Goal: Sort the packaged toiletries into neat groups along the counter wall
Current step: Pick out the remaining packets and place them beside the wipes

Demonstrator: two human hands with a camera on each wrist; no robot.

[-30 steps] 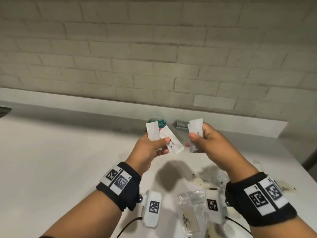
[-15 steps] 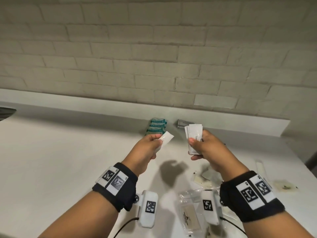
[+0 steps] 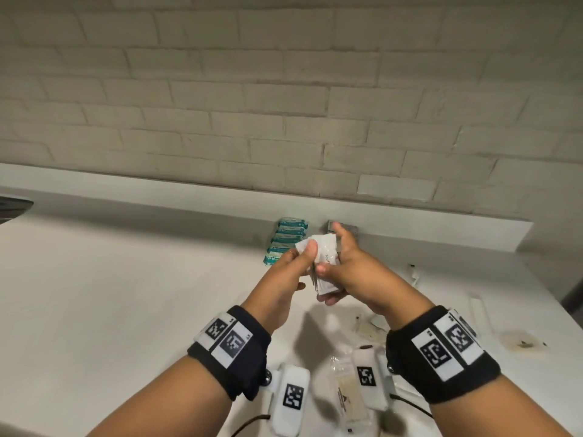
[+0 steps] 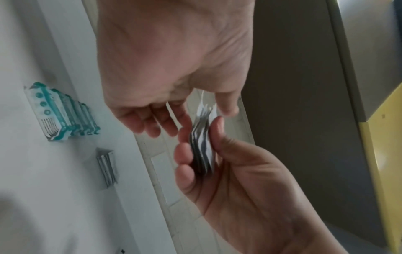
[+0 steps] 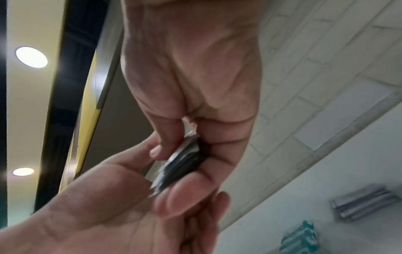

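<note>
A: Where are the white sachets [image 3: 326, 260] right now?

B: In the air above the white counter [image 3: 126, 294], bunched into one stack between both hands, in front of the backsplash ledge [image 3: 441, 228]. The right hand [image 3: 356, 272] grips the stack edge-on, thumb on one face and fingers on the other. The left hand [image 3: 291, 269] pinches the top corner with its thumb.

A: And the groups at the wall?

B: A row of teal packets [image 3: 285, 239] stands against the ledge, and a grey stack of packets [image 4: 106, 165] sits just beside it. More clear-wrapped items [image 3: 348, 395] lie loose on the counter near the wrists.

A: What could go wrong?

B: I'd say the stack looks uneven, its edges fanned in the wrist views. If the left thumb lets go before the edges are squared, thin, slick sachets may slide out and scatter. Setting them down close to the grey stack could also nudge it, or mix the two groups.
</note>
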